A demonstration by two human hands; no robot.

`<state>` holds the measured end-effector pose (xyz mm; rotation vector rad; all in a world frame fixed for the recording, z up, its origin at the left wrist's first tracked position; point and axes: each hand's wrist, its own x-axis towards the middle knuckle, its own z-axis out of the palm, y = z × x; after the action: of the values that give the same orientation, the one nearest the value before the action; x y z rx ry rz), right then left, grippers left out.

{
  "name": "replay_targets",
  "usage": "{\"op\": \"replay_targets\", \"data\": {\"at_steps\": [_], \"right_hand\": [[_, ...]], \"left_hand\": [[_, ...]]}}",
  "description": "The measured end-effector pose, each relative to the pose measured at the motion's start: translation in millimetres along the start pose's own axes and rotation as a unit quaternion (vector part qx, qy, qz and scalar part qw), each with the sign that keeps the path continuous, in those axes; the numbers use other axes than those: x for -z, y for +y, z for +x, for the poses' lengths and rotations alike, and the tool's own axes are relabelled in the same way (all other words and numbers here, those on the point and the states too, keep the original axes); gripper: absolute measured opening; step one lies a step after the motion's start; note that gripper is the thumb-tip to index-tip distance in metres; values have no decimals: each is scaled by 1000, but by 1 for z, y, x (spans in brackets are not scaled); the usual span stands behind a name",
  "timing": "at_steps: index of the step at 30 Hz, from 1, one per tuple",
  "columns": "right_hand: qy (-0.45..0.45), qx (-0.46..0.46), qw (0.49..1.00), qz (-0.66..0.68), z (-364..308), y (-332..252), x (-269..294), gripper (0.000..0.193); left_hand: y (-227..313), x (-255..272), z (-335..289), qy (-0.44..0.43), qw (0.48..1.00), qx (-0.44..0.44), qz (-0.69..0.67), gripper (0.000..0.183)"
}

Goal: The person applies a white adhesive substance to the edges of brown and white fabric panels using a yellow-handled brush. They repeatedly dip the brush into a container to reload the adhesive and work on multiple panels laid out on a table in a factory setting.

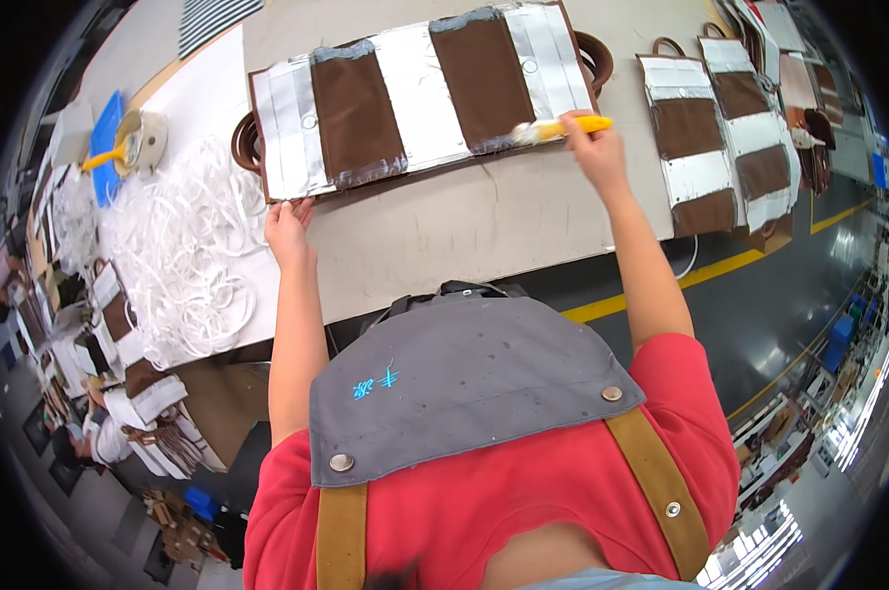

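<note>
A flat bag panel (420, 98), white with two brown sections, lies across the table in front of me. Whitish-grey smears run along the ends of its brown parts. Brown looped handles (597, 61) stick out at both its short sides. My left hand (287, 231) is closed on the panel's near left corner, some fingers hidden beneath it. In my right hand (600, 159) is a brush (558, 128) with a yellow handle. Its pale bristles touch the panel's near edge, at the corner of the right brown section.
Left of the panel lies a heap of white tape (184, 261). Behind it stand a tub (152, 138) with another yellow-handled tool and a blue tray (105, 147). More brown-and-white panels (685, 133) lie on the right. Other people (105, 433) work at far left.
</note>
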<state>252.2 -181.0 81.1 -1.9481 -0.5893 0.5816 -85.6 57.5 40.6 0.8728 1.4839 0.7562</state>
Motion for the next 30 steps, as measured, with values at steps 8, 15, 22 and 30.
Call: {"op": "replay_targets", "data": {"at_steps": [8, 15, 22, 30], "right_hand": [[39, -19, 999, -10, -22, 8, -19, 20], [143, 171, 964, -147, -46, 25, -48, 15], [211, 183, 949, -144, -50, 15, -26, 14], [216, 121, 963, -108, -57, 17, -29, 13]], "left_hand": [[-7, 8, 5, -64, 997, 25, 38, 11], [-8, 13, 9, -104, 994, 37, 3, 9], [-8, 19, 4, -105, 994, 23, -19, 9], [-4, 17, 3, -99, 995, 21, -4, 11]]}}
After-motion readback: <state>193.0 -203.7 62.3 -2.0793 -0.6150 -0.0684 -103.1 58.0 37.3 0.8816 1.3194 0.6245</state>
